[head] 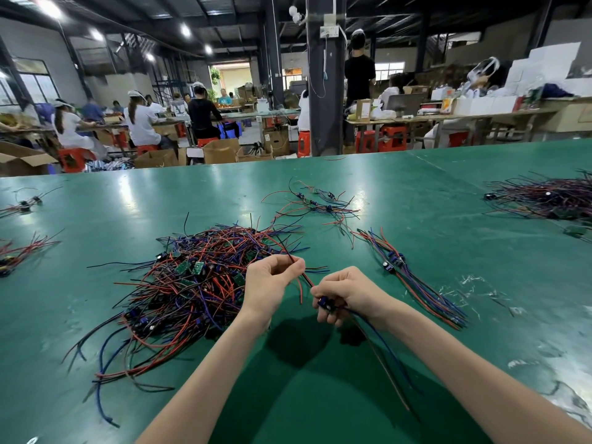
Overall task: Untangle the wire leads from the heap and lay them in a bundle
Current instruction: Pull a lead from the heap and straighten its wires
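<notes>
Gripping a wire lead (325, 304) in the right hand (350, 293), with fingers curled tight round its little blue part and with blue and dark wires hanging down from there. Pinching a red and black wire pair (306, 280) between thumb and finger of the left hand (270, 282), just left of the right fingers, both hands up off the green table (320, 405). Left of the fingers, right beside the left hand, a big messy heap (192, 283) of leads. Right of the fingers, near, a tidy bundle (416, 283) lying flat. Farther out past the fingers, a few loose leads (317, 203).
</notes>
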Tool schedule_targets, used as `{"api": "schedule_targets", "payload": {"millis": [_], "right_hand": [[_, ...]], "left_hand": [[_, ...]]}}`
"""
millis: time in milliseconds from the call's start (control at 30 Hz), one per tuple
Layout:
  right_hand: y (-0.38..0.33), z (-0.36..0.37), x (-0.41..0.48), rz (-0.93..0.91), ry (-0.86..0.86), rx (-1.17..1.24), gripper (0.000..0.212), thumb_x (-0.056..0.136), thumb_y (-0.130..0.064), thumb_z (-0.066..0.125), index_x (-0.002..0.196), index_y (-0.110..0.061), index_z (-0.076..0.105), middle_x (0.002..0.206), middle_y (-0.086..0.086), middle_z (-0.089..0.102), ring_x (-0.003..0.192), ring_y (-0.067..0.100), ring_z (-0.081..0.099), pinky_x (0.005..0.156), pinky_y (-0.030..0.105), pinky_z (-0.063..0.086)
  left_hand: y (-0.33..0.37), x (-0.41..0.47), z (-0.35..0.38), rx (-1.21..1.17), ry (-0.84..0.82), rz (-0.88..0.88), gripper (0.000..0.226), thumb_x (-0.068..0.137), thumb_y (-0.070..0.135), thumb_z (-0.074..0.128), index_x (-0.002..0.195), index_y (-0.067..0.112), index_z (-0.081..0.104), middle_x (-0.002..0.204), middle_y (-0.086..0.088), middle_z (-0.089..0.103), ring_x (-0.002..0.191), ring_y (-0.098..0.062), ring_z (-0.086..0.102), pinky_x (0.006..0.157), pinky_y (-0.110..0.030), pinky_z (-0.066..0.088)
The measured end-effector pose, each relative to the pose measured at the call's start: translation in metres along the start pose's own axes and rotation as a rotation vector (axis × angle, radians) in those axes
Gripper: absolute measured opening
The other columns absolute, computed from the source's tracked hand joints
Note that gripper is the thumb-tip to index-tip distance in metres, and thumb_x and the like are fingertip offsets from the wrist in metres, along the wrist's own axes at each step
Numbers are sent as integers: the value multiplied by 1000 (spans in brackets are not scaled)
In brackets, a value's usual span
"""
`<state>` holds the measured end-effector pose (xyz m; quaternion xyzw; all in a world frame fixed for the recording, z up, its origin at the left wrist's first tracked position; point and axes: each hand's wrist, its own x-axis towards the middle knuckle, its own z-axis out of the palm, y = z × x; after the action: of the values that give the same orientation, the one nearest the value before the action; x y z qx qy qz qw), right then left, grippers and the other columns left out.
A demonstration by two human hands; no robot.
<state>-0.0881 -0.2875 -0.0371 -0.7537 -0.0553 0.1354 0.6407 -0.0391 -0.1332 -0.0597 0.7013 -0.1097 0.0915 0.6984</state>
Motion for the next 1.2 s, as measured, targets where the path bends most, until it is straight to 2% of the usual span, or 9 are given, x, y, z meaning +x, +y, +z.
{"api": "schedule_targets", "payload": {"millis": [167, 333, 500, 633, 800, 867, 933, 1000, 1200], "right_hand": [[2, -2, 2, 1, -5, -7, 25, 90, -10, 55, 67, -3, 62, 54, 11, 64, 37, 14, 51, 39, 17, 42], [9, -1, 4, 31, 7, -61, 26, 90, -8, 55, 65, -3, 61, 52, 11, 63, 36, 13, 49, 37, 18, 42], [7, -6, 3, 2, -19, -58, 24, 90, -10, 56, 67, -4, 62, 53, 11, 64, 38, 14, 51, 38, 18, 44], [6, -5, 3, -13, -34, -54, 25, 91, -9, 55, 67, -4, 62, 54, 10, 64, 38, 14, 51, 39, 18, 44], [6, -6, 3, -23, -38, -68, 24, 91, -10, 56, 69, -4, 63, 54, 9, 65, 39, 13, 52, 39, 18, 45], [7, -6, 4, -13, -39, -81, 25, 91, -9, 56, 68, -5, 62, 54, 9, 65, 39, 13, 52, 39, 19, 45], [9, -5, 4, 2, -44, -108, 25, 91, -8, 55, 66, -5, 60, 54, 9, 65, 38, 13, 52, 39, 19, 45], [9, -5, 4, 9, -46, -114, 25, 91, -7, 54, 66, -4, 59, 53, 9, 65, 38, 13, 52, 39, 19, 45], [7, -6, 4, -5, -63, -87, 25, 91, -10, 56, 67, -5, 62, 55, 9, 65, 39, 13, 53, 40, 19, 46]], "left_hand": [[-4, 1, -1, 62, 8, 29, 12, 78, 7, 75, 71, 16, 71, 61, 10, 66, 55, 2, 54, 59, -11, 44], [-10, -1, 0, 407, -27, 199, 13, 76, 11, 78, 71, 16, 67, 63, 11, 64, 55, 7, 52, 60, -9, 41], [-5, 2, -3, 219, 67, 121, 13, 78, 15, 76, 69, 20, 69, 63, 8, 66, 58, -1, 55, 62, -14, 46], [-4, 1, -4, 106, 86, 22, 18, 84, 16, 71, 66, 19, 70, 56, 13, 63, 53, 2, 48, 57, -11, 41], [-4, 1, -5, 124, 114, 18, 14, 84, 14, 70, 70, 16, 71, 58, 11, 65, 54, 3, 51, 59, -11, 42], [-5, 0, -7, 279, 104, 128, 11, 84, 15, 71, 73, 14, 70, 64, 8, 66, 59, -3, 55, 63, -15, 44], [-6, -2, -8, 563, 83, 323, 11, 84, 16, 71, 75, 10, 69, 68, 3, 65, 65, -12, 57, 65, -21, 45], [-6, -2, -8, 631, 87, 401, 11, 84, 17, 71, 77, 9, 68, 70, 1, 65, 68, -17, 58, 66, -25, 46], [-1, 7, -16, 301, 208, 116, 14, 82, 24, 73, 74, 14, 68, 66, 4, 64, 61, -10, 54, 66, -26, 47]]}}
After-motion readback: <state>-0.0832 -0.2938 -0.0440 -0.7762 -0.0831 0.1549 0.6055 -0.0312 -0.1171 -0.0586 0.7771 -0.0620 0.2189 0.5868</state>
